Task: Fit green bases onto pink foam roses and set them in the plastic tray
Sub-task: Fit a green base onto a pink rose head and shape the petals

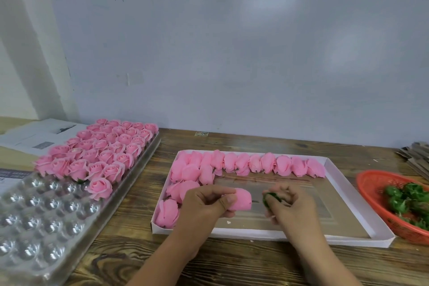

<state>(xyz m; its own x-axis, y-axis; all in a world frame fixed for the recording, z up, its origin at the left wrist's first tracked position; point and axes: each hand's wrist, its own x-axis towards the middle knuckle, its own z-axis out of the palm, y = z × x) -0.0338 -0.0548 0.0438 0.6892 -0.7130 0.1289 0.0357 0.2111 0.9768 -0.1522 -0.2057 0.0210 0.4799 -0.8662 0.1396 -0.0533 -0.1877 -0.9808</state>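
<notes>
Far left: newspaper (34,137) lies flat on the tabletop (232,267), partly under the tray (76,227). The tray is clear plastic with round cups, running from near left to far centre. Its far part is packed with upright pink roses (102,146), open faces up; one rose (100,188) sits alone at the near edge of the filled block. The near cups hold nothing.

Centre: a shallow white box (336,240) lies flat on the tabletop, just right of the tray. Unfitted roses (255,163) lie on their sides in a row along its far wall, with more stacked down its left wall (183,173). The rest of the box floor is bare.

Left hand (204,202) is over the near left of the box, thumb and curled fingers pinching a pink rose (242,199) held sideways, its stem end pointing right. Right hand (290,202) is just beside it, fingertips pinching a green base (269,198). Base and rose are near each other with a small gap between, not joined.

Right: a red mesh basket (371,181) sits on the tabletop just right of the box, holding a pile of green bases (408,199). Far right edge: a stack of folded papers (415,155), cut off by the frame.
</notes>
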